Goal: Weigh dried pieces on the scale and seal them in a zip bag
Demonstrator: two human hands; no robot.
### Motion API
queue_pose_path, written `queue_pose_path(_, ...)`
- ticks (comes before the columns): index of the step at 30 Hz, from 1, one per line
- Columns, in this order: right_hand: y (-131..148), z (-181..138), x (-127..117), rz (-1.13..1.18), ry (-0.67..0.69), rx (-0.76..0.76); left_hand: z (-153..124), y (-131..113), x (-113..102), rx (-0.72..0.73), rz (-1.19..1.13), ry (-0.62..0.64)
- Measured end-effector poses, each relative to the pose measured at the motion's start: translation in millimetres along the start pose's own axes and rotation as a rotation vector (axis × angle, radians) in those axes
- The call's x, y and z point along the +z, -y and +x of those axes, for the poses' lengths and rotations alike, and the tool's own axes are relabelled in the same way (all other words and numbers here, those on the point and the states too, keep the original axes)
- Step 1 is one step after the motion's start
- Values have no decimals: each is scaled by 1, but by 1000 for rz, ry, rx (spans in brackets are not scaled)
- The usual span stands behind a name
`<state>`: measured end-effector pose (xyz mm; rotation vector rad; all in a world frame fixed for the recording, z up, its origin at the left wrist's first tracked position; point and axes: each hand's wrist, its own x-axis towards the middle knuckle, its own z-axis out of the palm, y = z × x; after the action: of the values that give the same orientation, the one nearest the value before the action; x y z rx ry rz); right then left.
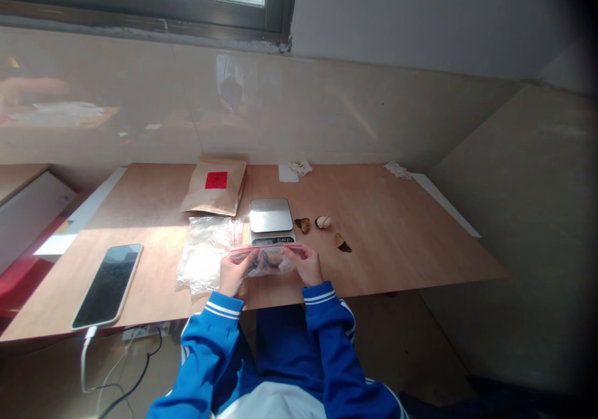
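A clear zip-lock bag [267,262] with a reddish top strip is stretched between my two hands, just in front of the kitchen scale. Dark brownish pieces show inside it; their kind is unclear. My left hand [234,273] pinches its left end, thumb on top. At the other end, my right hand [307,264] grips the bag the same way. The digital scale [270,215] has a bare steel plate, and the bag's upper edge reaches its display. Flat clear plastic bags [203,254] lie to the left of my left hand.
A brown paper pouch [213,201] with a red label lies behind the plastic bags. Right of the scale are several brown and pale dried pieces [322,221]. A phone [108,285] with a white cable [84,360] rests at the left. Crumpled tissues [300,168] sit by the wall.
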<state>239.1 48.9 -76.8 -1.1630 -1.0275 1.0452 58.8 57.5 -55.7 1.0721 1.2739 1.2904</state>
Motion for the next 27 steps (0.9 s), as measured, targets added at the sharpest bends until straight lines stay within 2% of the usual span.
queue_pose_path(13, -7, 0, -1, 65, 38, 23, 0, 2, 0, 57, 43, 8)
queue_pose_path(18, -4, 0, 5, 48, 82, -2, 0, 4, -1, 48, 31, 91)
queue_pose_path(23, -3, 0, 7, 13, 86, 5, -1, -4, 1, 98, 67, 173)
queue_pose_path(27, -5, 0, 6, 6, 88, -20, -2, -4, 1, 127, 97, 184)
